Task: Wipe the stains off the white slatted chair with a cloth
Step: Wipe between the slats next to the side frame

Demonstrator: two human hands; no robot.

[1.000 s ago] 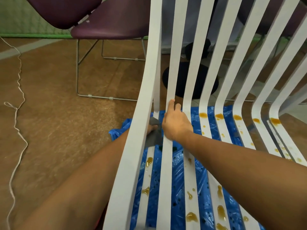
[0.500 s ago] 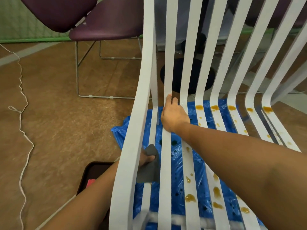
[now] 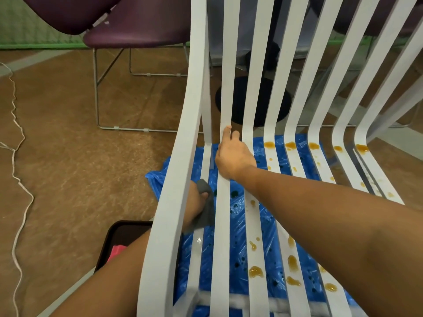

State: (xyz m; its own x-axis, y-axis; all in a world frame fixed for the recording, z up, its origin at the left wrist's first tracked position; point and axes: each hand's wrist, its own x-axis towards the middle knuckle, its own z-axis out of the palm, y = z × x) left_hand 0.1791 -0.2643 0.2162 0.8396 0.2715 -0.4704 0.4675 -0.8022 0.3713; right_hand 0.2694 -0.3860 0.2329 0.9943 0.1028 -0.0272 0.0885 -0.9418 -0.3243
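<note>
Head view looks down through a white slatted chair point(image 3: 249, 92) whose slats run from 12 o'clock down toward 6 o'clock, with blue plastic sheet point(image 3: 238, 225) spread under the seat. Amber stains point(image 3: 256, 271) dot the slats: a row of blobs at the bend near 2 o'clock and larger drops toward 5 o'clock.

At the centre, the right hand point(image 3: 233, 157) rests on the second and third slats just below the bend, fingers curled round a slat edge, its forearm stretching off to 4 o'clock. It grips the chair and carries no cloth.

Just at 7 o'clock from that hand, the left hand point(image 3: 194, 205) reaches in from behind the wide outer frame piece, which hides most of it. Its fingers are closed on a grey cloth point(image 3: 206, 209), pressed against the narrow first slat. The cloth hangs down along that slat, between the frame piece and the second slat. Below the cloth the slat looks wet and shiny. The two hands are near each other but apart, one slat between them.

At 7 o'clock a dark tray point(image 3: 123, 234) with something pink in it lies on the brown floor point(image 3: 68, 170). A white cord point(image 3: 20, 184) trails along 9 o'clock, and a purple chair point(image 3: 137, 26) stands at 11 o'clock
</note>
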